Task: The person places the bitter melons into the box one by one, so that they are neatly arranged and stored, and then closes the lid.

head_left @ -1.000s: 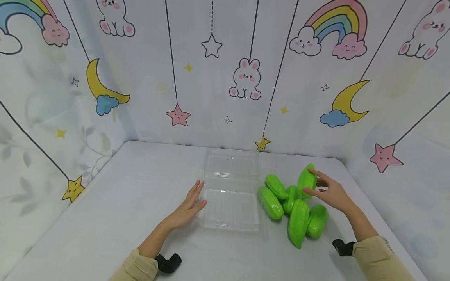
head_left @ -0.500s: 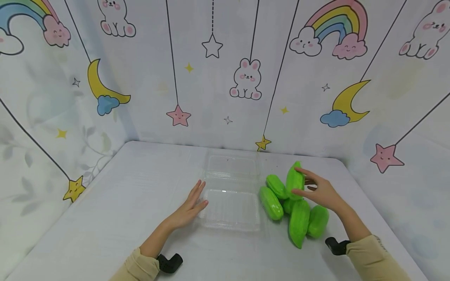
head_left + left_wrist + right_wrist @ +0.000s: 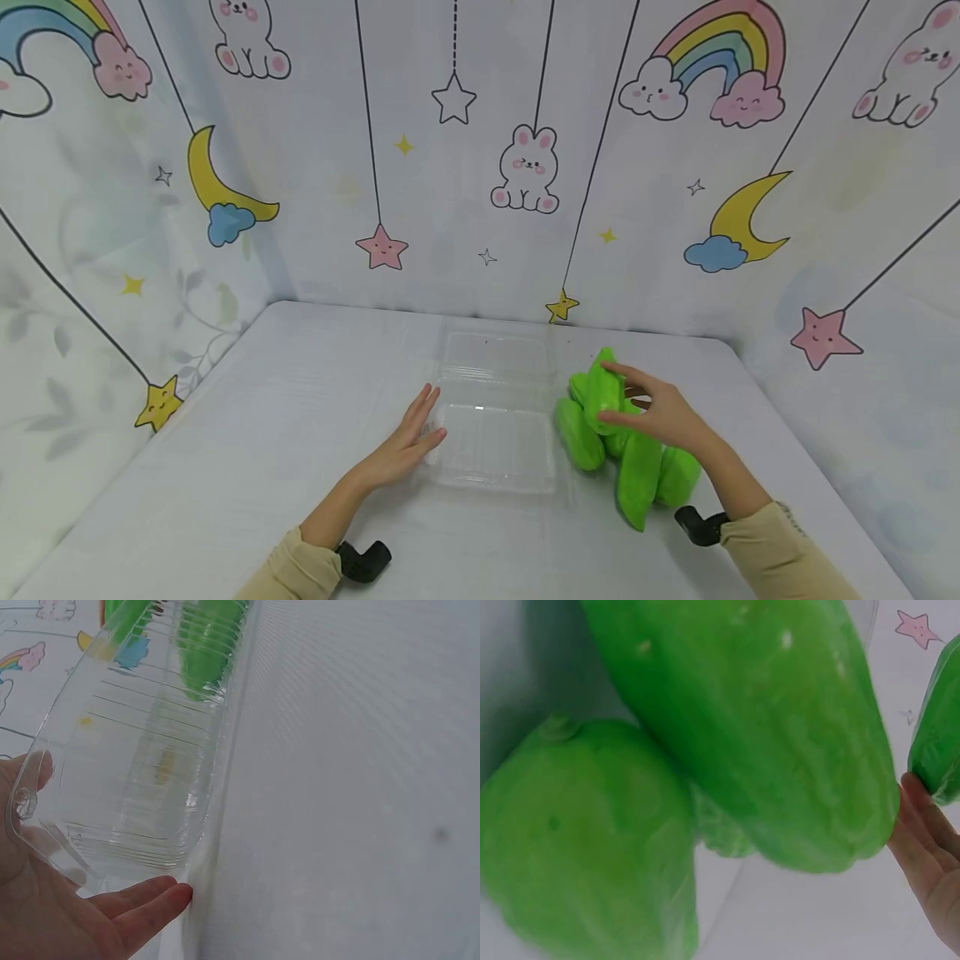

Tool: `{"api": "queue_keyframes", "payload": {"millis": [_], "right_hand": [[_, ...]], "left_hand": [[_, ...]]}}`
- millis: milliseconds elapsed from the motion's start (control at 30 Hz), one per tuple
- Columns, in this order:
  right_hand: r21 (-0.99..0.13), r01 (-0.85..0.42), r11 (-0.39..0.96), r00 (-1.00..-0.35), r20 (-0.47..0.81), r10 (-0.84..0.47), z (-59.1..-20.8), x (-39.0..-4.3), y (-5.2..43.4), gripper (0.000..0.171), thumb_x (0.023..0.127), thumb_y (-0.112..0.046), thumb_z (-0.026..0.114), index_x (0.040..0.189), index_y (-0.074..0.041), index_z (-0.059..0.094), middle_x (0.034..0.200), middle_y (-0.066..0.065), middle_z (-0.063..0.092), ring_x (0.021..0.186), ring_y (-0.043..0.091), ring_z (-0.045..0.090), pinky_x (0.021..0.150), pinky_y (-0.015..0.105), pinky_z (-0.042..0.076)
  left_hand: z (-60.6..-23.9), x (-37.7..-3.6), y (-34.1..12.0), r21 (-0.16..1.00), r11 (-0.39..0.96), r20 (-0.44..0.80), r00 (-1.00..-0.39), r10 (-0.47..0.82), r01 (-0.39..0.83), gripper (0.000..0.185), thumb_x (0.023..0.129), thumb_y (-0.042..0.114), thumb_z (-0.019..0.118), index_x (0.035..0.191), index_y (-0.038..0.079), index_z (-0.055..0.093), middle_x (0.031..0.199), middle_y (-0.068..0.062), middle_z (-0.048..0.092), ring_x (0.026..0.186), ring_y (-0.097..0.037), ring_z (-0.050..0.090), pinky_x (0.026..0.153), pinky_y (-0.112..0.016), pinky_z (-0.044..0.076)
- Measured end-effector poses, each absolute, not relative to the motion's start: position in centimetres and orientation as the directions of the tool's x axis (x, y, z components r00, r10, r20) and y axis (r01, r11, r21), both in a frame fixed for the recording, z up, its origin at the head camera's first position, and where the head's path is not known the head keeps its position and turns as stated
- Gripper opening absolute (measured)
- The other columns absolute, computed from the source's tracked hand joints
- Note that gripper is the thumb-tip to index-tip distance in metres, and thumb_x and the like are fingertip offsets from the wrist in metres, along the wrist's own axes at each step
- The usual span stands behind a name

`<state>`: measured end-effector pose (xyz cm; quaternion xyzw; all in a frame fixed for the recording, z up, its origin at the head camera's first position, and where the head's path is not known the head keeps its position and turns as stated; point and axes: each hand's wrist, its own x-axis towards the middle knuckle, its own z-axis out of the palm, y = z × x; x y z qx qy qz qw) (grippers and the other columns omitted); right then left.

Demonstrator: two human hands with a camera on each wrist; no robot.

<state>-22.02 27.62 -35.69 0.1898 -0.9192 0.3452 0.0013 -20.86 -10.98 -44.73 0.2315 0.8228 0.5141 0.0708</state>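
Observation:
My right hand (image 3: 660, 412) grips a long green papaya-like fruit (image 3: 603, 392), thumb at its lower end and fingers near its pointed top. In the head view it overlaps other similar fruits behind and below. The right wrist view has the held fruit (image 3: 939, 724) at the right edge, with a large fruit (image 3: 757, 742) filling the middle. Against the left side of a clear plastic box (image 3: 491, 479) rests my left hand (image 3: 401, 446), fingers extended. From the left wrist, that hand (image 3: 67, 915) shows at the end wall of the box (image 3: 142, 795).
Behind the box's tray, its clear lid (image 3: 495, 354) lies folded back on the white tabletop (image 3: 300, 392). Several more green fruits, including a pointed one (image 3: 637, 483) and a blunt one (image 3: 677, 479), lie right of the box. A patterned cloth wall (image 3: 450, 208) borders the table.
My right hand has carried the held green fruit leftward, over the other fruits and closer to the box. The left hand has stayed at the box's side.

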Motion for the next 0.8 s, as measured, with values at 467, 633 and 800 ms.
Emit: {"api": "queue_keyframes", "payload": {"millis": [467, 633, 800], "right_hand": [[-0.653, -0.394, 0.647, -0.898, 0.125, -0.421, -35.9, -21.4, 24.2, 0.072, 0.076, -0.037, 0.074, 0.138, -0.020, 0.041, 0.137, 0.013, 0.041, 0.107, 0.030, 0.052, 0.087, 0.045, 0.046], [-0.661, -0.415, 0.626, -0.885, 0.135, -0.445, -36.3, -21.6, 23.3, 0.073, 0.075, -0.039, 0.074, 0.138, -0.021, 0.042, 0.137, 0.011, 0.042, 0.107, 0.029, 0.052, 0.086, 0.046, 0.046], [-0.630, -0.431, 0.646, -0.883, 0.147, -0.447, -36.6, -21.6, 22.2, 0.075, 0.072, -0.045, 0.075, 0.137, -0.025, 0.043, 0.134, 0.007, 0.046, 0.104, 0.025, 0.054, 0.085, 0.043, 0.047]], "left_hand": [[-40.9, -19.3, -10.5, 0.883, 0.374, 0.077, -0.874, 0.480, 0.283, 0.064, 0.098, 0.014, 0.042, 0.146, 0.001, 0.001, 0.150, -0.018, -0.013, 0.137, -0.036, -0.006, 0.105, -0.055, 0.016], [-40.8, -19.2, -10.5, 0.882, 0.380, 0.073, -0.876, 0.477, 0.280, 0.064, 0.098, 0.015, 0.042, 0.146, 0.002, 0.002, 0.150, -0.017, -0.012, 0.137, -0.035, -0.006, 0.105, -0.056, 0.015], [-40.9, -19.3, -10.4, 0.878, 0.378, 0.090, -0.877, 0.472, 0.293, 0.063, 0.098, 0.014, 0.042, 0.146, 0.000, 0.003, 0.150, -0.018, -0.010, 0.137, -0.036, -0.006, 0.105, -0.056, 0.012]]}}
